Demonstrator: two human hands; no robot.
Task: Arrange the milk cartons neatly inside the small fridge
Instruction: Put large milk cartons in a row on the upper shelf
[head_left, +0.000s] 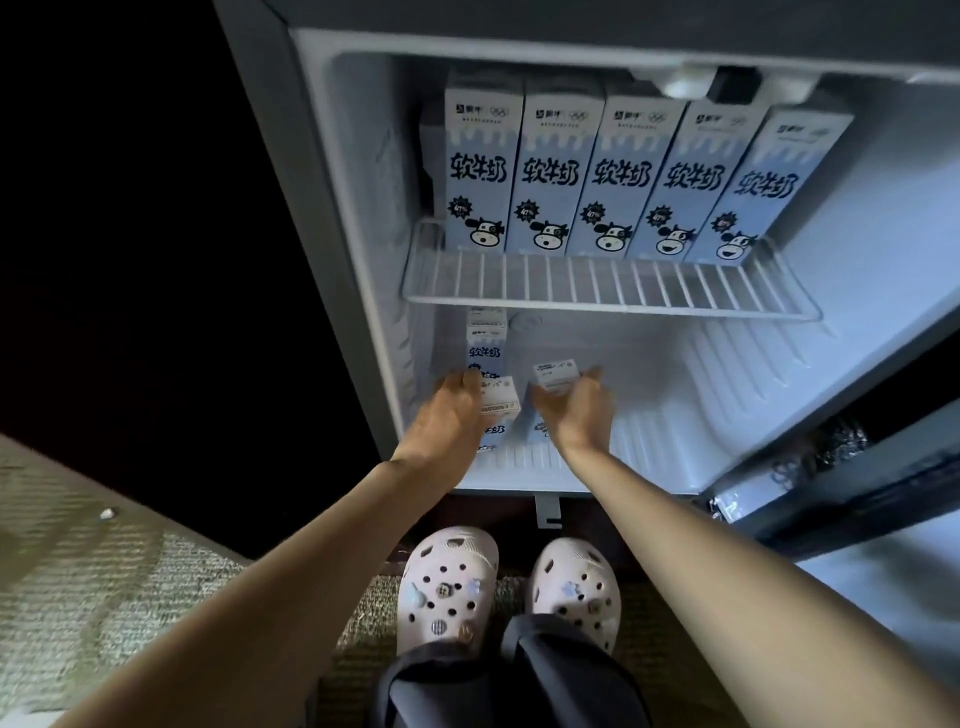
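The small fridge (727, 395) stands open in front of me. Several light-blue milk cartons (618, 176) with a cow drawing stand upright in a row on its wire shelf (608, 291). On the fridge floor below, at the left, one carton (485, 345) stands at the back. My left hand (452, 415) grips a carton (496, 410) in front of it. My right hand (576, 410) grips another carton (556, 376) just to the right. Both held cartons are upright and partly hidden by my hands.
The fridge door (852, 467) hangs open at the right with items in its pocket. The right half of the fridge floor (701, 415) holds nothing. My feet in pale clogs (509, 587) stand on carpet below the fridge. A light ledge (78, 545) lies at the lower left.
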